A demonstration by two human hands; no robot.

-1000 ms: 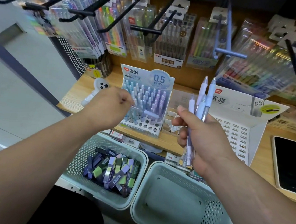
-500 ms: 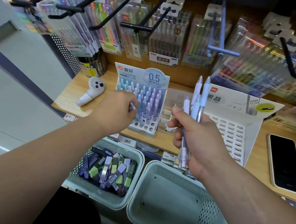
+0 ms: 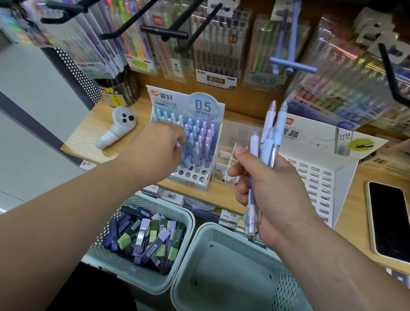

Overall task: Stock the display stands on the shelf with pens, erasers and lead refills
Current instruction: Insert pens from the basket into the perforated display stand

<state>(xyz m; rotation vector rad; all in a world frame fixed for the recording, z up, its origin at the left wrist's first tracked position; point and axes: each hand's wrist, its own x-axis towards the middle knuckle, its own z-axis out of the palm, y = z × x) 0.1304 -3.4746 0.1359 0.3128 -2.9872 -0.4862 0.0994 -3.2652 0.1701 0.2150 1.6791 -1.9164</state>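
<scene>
A white pen display stand (image 3: 191, 176) marked 0.5 mm stands on the wooden shelf (image 3: 93, 128), mostly filled with blue and purple pens (image 3: 201, 139). My left hand (image 3: 154, 147) is over the stand's left side, fingers curled round a pale pen whose tip shows by the fingers. My right hand (image 3: 273, 190) grips a bunch of several pastel pens (image 3: 266, 136), upright, to the right of the stand. A white perforated lead-refill stand (image 3: 323, 173) with no stock in it sits further right. Between the two stands is a small divided white tray (image 3: 226, 157).
Two pale green baskets sit below the shelf: the left basket (image 3: 111, 267) holds lead refill boxes (image 3: 147, 235), the right basket (image 3: 230, 289) holds nothing. A phone (image 3: 391, 223) lies on the shelf at right, a white controller (image 3: 118, 128) at left. Pen packs hang on black hooks (image 3: 161, 31) above.
My left hand has moved left and up over the pen stand's left side with its pen. My right hand and its pens have barely moved.
</scene>
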